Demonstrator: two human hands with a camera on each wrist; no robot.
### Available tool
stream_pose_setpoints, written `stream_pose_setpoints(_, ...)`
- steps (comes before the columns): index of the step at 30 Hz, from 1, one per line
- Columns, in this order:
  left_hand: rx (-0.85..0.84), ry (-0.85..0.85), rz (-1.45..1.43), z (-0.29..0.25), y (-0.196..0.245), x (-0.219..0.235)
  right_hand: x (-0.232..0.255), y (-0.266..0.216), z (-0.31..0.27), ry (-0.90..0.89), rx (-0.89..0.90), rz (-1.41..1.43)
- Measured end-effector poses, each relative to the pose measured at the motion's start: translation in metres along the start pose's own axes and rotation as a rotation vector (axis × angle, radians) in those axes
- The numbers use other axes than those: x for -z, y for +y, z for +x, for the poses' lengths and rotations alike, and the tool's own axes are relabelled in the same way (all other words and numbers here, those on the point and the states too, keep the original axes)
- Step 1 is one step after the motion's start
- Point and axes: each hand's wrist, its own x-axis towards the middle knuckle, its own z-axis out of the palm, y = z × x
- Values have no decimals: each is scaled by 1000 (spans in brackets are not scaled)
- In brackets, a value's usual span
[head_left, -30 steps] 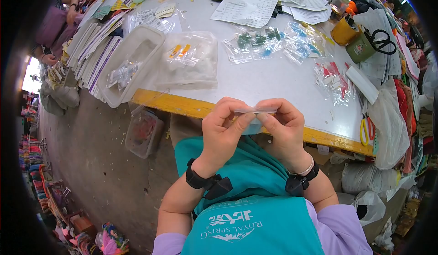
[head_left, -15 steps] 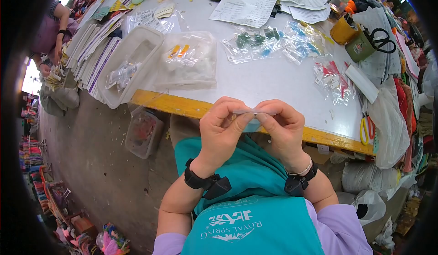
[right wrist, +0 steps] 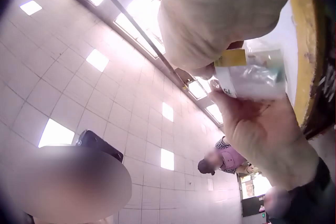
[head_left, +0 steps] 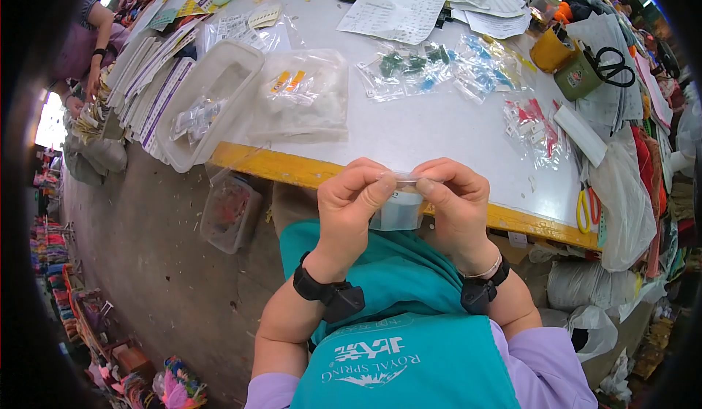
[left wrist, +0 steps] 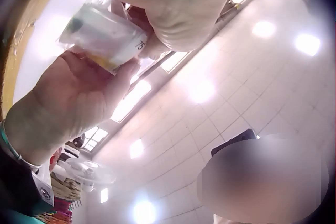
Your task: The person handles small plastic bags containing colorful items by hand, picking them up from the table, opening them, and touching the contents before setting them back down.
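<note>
A small clear plastic bag (head_left: 401,215) hangs between the two hands just in front of the table's near edge. My left hand (head_left: 344,208) pinches one top corner between thumb and forefinger. At the other top corner, my right hand (head_left: 461,208) pinches in the same way, so the bag's upper edge is stretched between them. A white label printed "75" (right wrist: 227,88) shows through the plastic in the right wrist view, beside a yellow piece (right wrist: 231,57). Something greenish (left wrist: 75,25) appears at the bag's far end in the left wrist view.
Filled clear packets (head_left: 413,69) with green and blue contents and red ones (head_left: 537,124) lie on the table (head_left: 431,135). A plastic tub (head_left: 248,62) stands left of a larger bag (head_left: 303,120). Scissors (head_left: 585,208) lie near the right edge. Another person's arm (head_left: 101,36) is at far left.
The hands have spread slightly apart, the left one shifting left. The bag's face now hangs visible below the fingers, where earlier mostly its top edge showed.
</note>
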Motion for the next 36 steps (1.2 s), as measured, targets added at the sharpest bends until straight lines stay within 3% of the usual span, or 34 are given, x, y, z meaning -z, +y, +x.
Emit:
stream_pose_setpoints(8, 188, 59, -146, -1, 6, 1, -1, 1, 2, 66, -98, 68)
stream_pose_setpoints(11, 118, 61, -59, 1, 15, -19, -1, -3, 3, 53, -33, -102)
stream_pose_setpoints(14, 73, 15, 15, 2, 7, -7, -13, -8, 6, 31, 24, -32)
stream_pose_setpoints(17, -12, -27, 131, 3, 7, -5, -14, -10, 7, 4, -46, -49)
stream_pose_setpoints(23, -2, -46, 154, 2, 8, -2, -3, -1, 8, -62, -35, -88)
stream_pose_setpoints(26, -33, -46, 125, 2, 7, -2, -5, -1, 8, -78, -4, -132)
stream_pose_setpoints(32, 100, -77, -103, 2, 5, 8, -13, -4, 6, -43, -70, -62)
stream_pose_setpoints(36, 62, -21, -148, 4, 5, 9, -13, 1, 11, -38, -67, -5)
